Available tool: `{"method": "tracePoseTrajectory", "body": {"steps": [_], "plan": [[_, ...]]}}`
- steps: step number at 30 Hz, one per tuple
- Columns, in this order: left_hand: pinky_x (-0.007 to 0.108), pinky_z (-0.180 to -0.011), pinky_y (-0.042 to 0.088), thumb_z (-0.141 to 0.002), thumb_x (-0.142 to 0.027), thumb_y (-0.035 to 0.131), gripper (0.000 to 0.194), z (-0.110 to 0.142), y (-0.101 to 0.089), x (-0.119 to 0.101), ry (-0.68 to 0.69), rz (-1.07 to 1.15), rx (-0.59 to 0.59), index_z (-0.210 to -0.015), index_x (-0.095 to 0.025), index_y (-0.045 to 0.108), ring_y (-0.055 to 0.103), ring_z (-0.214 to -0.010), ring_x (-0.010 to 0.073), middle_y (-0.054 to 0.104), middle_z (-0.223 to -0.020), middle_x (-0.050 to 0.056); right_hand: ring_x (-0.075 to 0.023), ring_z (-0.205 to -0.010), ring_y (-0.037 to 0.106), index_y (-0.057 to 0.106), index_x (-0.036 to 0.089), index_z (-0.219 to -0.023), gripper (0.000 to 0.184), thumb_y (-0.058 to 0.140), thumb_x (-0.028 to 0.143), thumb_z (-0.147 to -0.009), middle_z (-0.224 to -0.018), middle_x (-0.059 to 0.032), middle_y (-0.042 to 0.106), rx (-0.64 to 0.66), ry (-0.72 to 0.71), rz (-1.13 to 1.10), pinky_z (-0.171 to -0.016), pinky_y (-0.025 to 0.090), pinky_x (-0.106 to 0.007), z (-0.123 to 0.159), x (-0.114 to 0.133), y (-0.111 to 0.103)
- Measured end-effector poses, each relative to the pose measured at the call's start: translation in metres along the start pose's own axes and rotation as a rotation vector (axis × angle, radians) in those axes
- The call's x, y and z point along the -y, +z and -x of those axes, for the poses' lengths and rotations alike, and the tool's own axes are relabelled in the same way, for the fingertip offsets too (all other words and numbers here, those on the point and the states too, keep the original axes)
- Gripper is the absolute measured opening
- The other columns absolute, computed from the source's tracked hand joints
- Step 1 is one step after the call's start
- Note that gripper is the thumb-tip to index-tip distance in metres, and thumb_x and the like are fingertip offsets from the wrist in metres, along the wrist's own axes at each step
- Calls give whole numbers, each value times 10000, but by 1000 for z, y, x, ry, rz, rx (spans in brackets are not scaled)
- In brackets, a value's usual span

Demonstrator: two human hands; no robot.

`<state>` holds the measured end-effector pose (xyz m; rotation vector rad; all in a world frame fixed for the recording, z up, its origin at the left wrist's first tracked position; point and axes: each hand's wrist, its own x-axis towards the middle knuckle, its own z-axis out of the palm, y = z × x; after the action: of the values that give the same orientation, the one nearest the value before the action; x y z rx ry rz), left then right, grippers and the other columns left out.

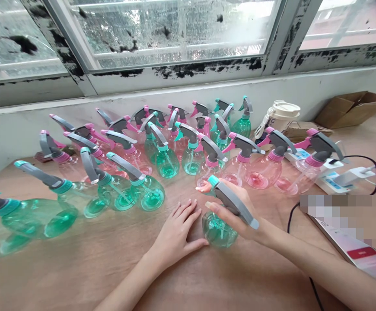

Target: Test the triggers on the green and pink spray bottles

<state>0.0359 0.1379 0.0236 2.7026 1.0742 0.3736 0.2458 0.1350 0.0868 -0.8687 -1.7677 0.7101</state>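
Note:
My right hand [236, 211] is closed around the neck and grey trigger head of a green spray bottle [218, 231] that stands on the wooden table [110, 268]. The fingers wrap the trigger from behind. My left hand [175, 235] lies flat on the table just left of that bottle, fingers stretched out, holding nothing. Beyond both hands stand several pink spray bottles [262, 166] and green spray bottles [149, 190] with grey triggers.
More green bottles [29, 216] crowd the left edge. A white lidded cup [282, 114] and an open cardboard box [353, 106] sit at the back right. A power strip [330, 175] with black cable and a phone [356, 250] lie right. A wall and window run behind.

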Motion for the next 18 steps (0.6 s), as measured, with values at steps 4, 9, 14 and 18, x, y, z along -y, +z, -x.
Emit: {"method": "tracePoseTrajectory", "body": {"steps": [4, 9, 14, 18], "plan": [[560, -1119, 339, -846, -562, 627, 645, -1, -1, -1, 11, 5, -8, -1342, -165, 515, 408, -1365, 338, 476, -1453, 171, -188, -865, 657, 577, 239, -1164, 261, 594, 243, -903, -970, -46, 649, -43, 26, 0, -707, 536, -287, 7, -4, 4], [552, -1125, 332, -848, -558, 626, 627, 0, -1, -1, 3, 14, -15, -1341, -186, 518, 419, -1359, 333, 489, -1446, 156, -175, -798, 654, 563, 235, -1183, 267, 578, 256, -917, -876, -28, 642, -26, 25, -8, -699, 543, -286, 7, -4, 4], [564, -1115, 339, -846, -534, 642, 651, -1, -2, -1, 3, 18, -5, -1368, -176, 494, 405, -1364, 345, 466, -1460, 168, -145, -668, 605, 580, 206, -997, 131, 604, 268, -884, -791, -5, 612, -6, -10, 26, -634, 506, -281, -2, 5, -2], [560, -1123, 330, -855, -498, 647, 600, -1, -2, -1, -5, 24, -11, -1358, -204, 507, 403, -1368, 333, 471, -1463, 144, -129, -602, 571, 545, 207, -814, 113, 547, 271, -908, -712, 8, 578, -8, -53, 63, -573, 465, -263, -4, 10, -4]]}}
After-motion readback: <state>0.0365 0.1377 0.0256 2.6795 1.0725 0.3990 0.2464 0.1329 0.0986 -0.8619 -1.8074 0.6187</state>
